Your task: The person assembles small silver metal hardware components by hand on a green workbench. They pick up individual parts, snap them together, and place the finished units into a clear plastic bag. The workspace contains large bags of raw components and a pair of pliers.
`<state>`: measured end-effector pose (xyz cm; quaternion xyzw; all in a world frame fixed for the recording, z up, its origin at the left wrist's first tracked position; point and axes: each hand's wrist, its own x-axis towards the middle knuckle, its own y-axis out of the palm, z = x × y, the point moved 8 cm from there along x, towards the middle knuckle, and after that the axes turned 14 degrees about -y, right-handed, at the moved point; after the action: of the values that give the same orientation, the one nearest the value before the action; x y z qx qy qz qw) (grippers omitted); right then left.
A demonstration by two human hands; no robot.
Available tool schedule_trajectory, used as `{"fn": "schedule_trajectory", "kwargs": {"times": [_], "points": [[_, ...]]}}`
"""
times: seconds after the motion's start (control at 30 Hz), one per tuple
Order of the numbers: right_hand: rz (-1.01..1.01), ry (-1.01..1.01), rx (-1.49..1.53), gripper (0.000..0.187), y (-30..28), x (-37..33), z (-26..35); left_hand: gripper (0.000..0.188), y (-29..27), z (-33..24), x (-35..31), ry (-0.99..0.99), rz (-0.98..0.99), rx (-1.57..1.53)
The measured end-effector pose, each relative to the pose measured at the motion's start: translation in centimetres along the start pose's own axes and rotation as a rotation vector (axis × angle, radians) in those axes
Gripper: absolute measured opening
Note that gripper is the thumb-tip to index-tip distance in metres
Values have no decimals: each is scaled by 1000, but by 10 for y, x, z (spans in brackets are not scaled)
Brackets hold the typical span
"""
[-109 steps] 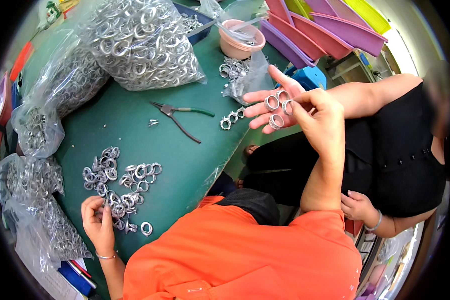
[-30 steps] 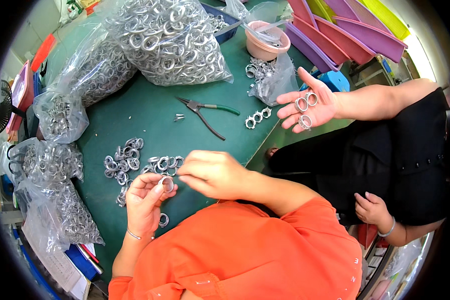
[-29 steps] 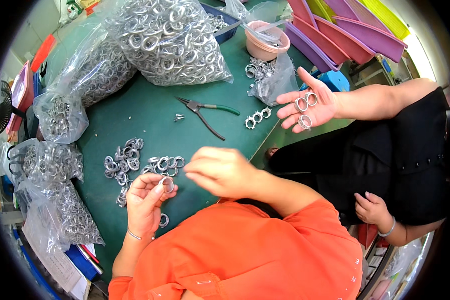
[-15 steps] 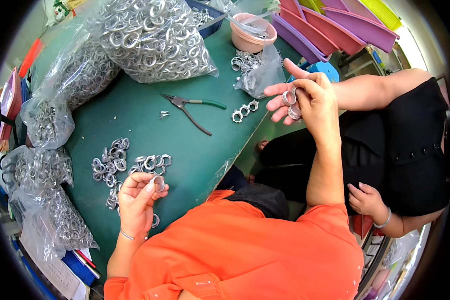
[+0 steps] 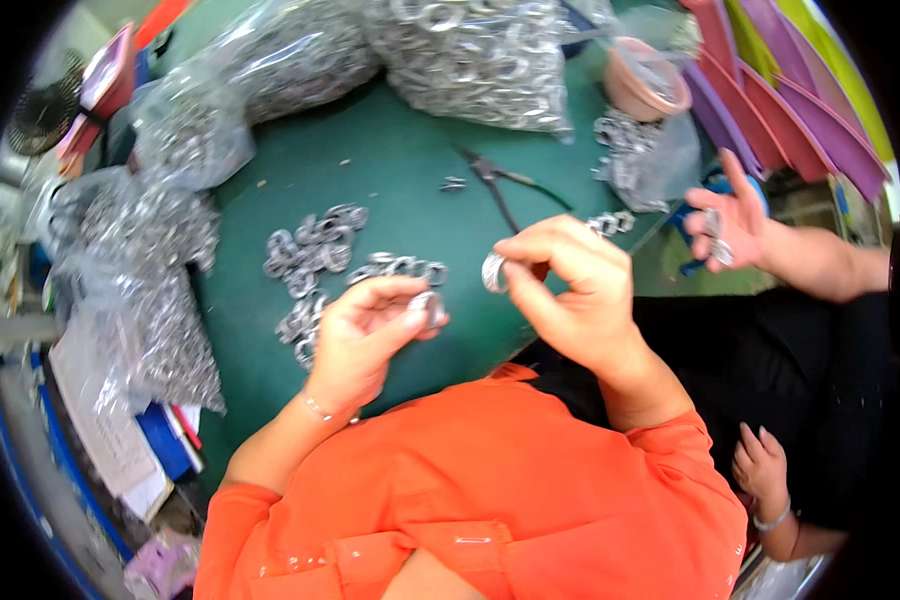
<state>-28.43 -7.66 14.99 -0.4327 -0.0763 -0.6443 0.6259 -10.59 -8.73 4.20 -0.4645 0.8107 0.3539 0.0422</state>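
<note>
My left hand (image 5: 362, 342) pinches a silver metal ring (image 5: 434, 310) between thumb and fingers, over the near part of the green table (image 5: 410, 165). A second ring (image 5: 493, 272) is held upright in the fingertips of my right hand (image 5: 582, 290), a little apart from the first. Beyond my left hand lie a pile of similar rings (image 5: 315, 245) and a short group of rings (image 5: 402, 265). At the right, a co-worker's open hand (image 5: 738, 215) carries a few rings (image 5: 714, 236) on its palm and fingers.
Pliers (image 5: 490, 172) with green grips lie beyond my right hand, near small metal pieces (image 5: 453, 184). Clear bags full of rings (image 5: 475, 60) line the far and left sides. A pink bowl (image 5: 645, 85) stands far right, with stacked coloured trays (image 5: 770, 95) beside it.
My right hand has come back left from the co-worker's palm with a ring in its fingers. The co-worker's hand still holds rings. The whole view has shifted.
</note>
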Motion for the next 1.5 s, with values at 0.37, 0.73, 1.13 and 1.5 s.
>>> {"fn": "schedule_trajectory", "kwargs": {"times": [0.37,0.73,1.13,1.5], "points": [[90,80,176,12,74,-9,-9,29,-18,7,-4,-2,-36,-47],[42,-14,123,11,73,-11,-8,30,-17,13,0,-60,2,-112],[42,-72,16,12,75,-11,-6,30,-19,16,2,-88,-4,-121],[88,-14,15,10,77,-15,-13,31,-20,19,2,-119,-30,-122]]}}
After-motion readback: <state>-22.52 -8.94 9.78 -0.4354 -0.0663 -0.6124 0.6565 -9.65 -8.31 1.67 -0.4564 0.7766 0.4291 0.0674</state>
